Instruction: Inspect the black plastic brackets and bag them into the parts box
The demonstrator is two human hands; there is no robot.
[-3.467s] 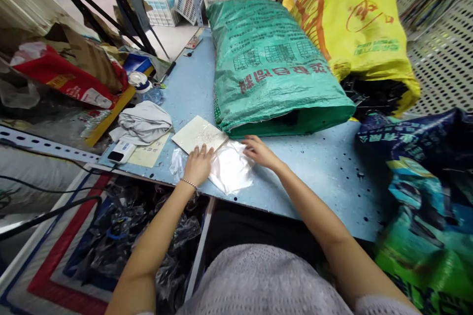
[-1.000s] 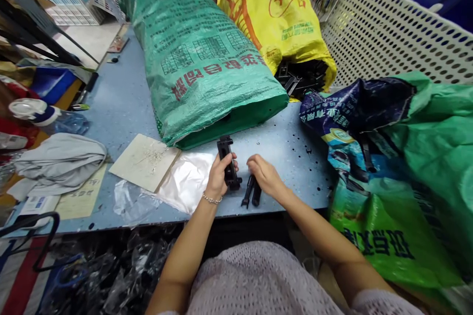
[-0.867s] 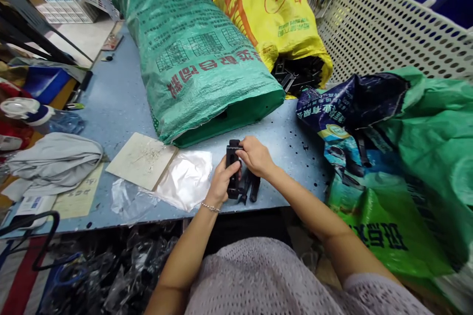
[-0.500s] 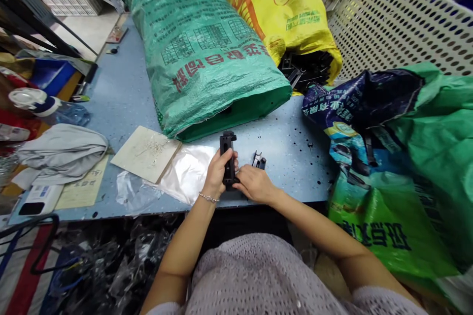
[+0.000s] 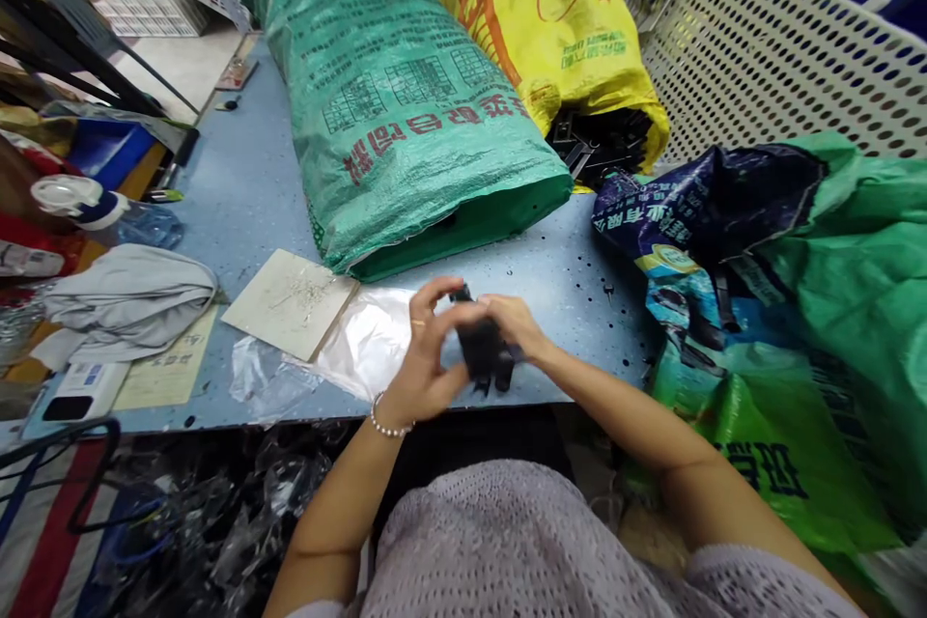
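A black plastic part, smeared by motion, is held up over the front edge of the blue table. My left hand is at its left side, the thumb and fingers curved round its upper end. My right hand has its fingers closed on the upper right of the part. Dark pieces show just below and right of it; whether they belong to it I cannot tell. White plastic film lies left of my left hand, beside a square board with small bits on it.
A large green sack lies behind the hands. A yellow sack of black parts is at the back right, with more sacks at the right. A grey cloth, a bottle and a white device are at the left.
The black part has tilted from its upright pose and moved slightly right. My left hand has loosened its wrap round it, and my right hand has moved up from its lower end to its top.
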